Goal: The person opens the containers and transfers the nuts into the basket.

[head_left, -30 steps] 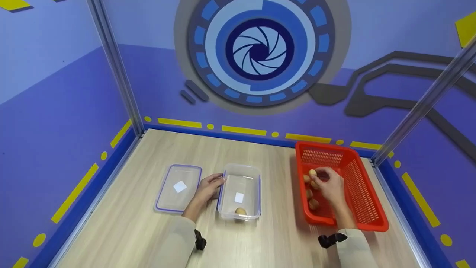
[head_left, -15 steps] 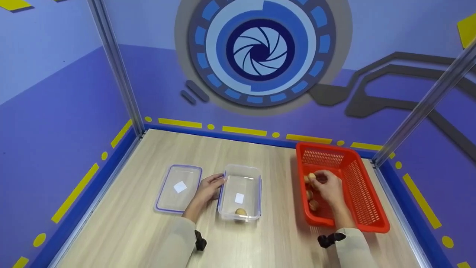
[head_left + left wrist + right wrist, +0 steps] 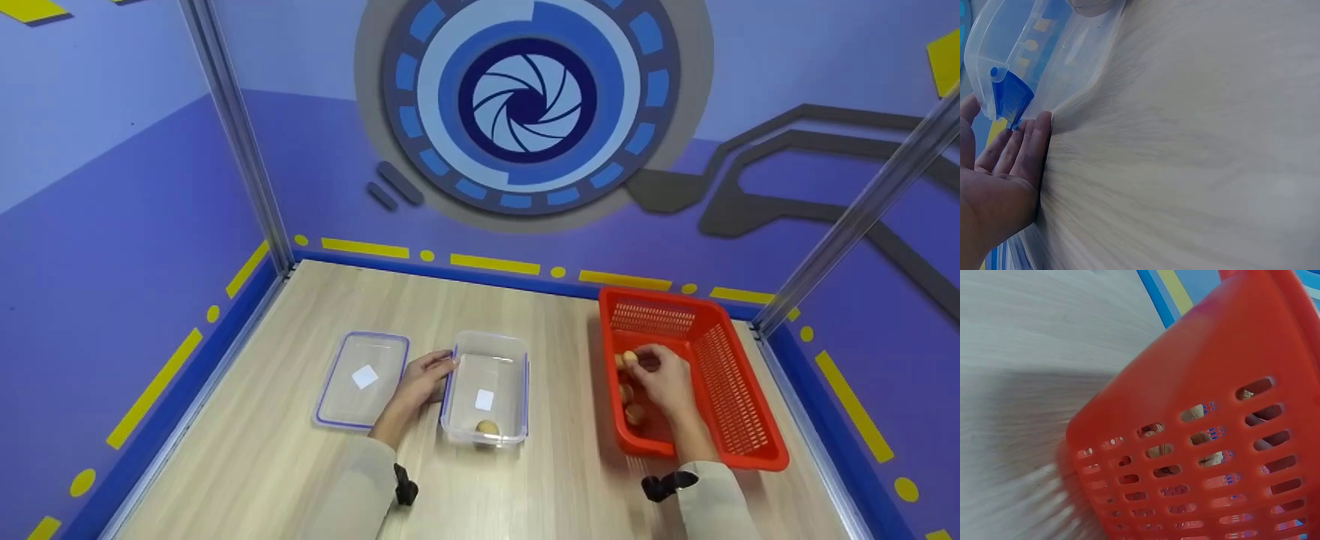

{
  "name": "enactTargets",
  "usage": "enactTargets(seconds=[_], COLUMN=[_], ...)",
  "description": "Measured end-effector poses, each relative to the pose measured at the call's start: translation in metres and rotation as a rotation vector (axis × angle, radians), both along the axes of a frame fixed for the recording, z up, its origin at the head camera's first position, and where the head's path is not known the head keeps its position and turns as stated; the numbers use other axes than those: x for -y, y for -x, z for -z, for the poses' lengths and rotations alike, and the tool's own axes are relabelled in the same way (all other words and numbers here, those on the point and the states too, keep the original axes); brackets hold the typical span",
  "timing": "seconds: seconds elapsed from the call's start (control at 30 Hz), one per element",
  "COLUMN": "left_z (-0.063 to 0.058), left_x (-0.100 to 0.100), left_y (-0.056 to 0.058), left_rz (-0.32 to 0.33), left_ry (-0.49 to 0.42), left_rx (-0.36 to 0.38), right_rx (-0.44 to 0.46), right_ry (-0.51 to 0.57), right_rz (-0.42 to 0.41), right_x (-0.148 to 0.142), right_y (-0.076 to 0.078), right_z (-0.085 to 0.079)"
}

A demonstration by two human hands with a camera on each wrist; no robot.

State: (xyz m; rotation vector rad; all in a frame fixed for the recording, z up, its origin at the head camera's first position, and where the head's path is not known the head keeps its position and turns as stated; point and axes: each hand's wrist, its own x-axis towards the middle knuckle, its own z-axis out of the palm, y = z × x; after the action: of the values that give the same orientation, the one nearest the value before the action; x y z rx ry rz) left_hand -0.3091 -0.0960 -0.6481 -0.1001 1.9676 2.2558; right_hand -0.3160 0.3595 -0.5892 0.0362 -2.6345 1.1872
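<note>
In the head view, my right hand (image 3: 666,376) is inside the red basket (image 3: 750,409) and pinches a small round tan nut, seemingly a walnut (image 3: 630,358), between thumb and fingers. Other walnuts (image 3: 634,414) lie along the basket's left side, partly behind the hand. My left hand (image 3: 421,381) touches the left wall of a clear plastic box (image 3: 523,390); the left wrist view shows its fingers fairly straight beside a blue latch (image 3: 1012,97). One walnut (image 3: 487,427) sits in the box's near end. The basket wall hides the right hand in the right wrist view.
A clear lid (image 3: 352,401) with a blue-purple rim and a white label lies on the wooden table (image 3: 555,480), left of the left hand. Printed purple panels (image 3: 322,172) and metal posts (image 3: 240,142) bound the table at the back and sides.
The right hand and its pinched walnut have shifted slightly down and toward the near side inside the basket. The left hand stays at the box.
</note>
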Motion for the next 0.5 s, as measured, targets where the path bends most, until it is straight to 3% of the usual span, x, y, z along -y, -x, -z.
enactTargets(seconds=[0.3,0.5], left_z=[-0.0006,-0.0015], left_x=[0.0004,0.0009], left_y=[-0.0015,-0.0019], left_rz=[-0.009,-0.006], left_ry=[0.021,0.02], left_rx=[0.013,0.007], right_rx=[0.032,-0.007], right_ry=[-0.004,-0.011], right_rz=[-0.006,-0.004], right_x=[0.0003,0.001], right_y=[-0.0019,-0.0016], right_z=[-0.0005,-0.0015])
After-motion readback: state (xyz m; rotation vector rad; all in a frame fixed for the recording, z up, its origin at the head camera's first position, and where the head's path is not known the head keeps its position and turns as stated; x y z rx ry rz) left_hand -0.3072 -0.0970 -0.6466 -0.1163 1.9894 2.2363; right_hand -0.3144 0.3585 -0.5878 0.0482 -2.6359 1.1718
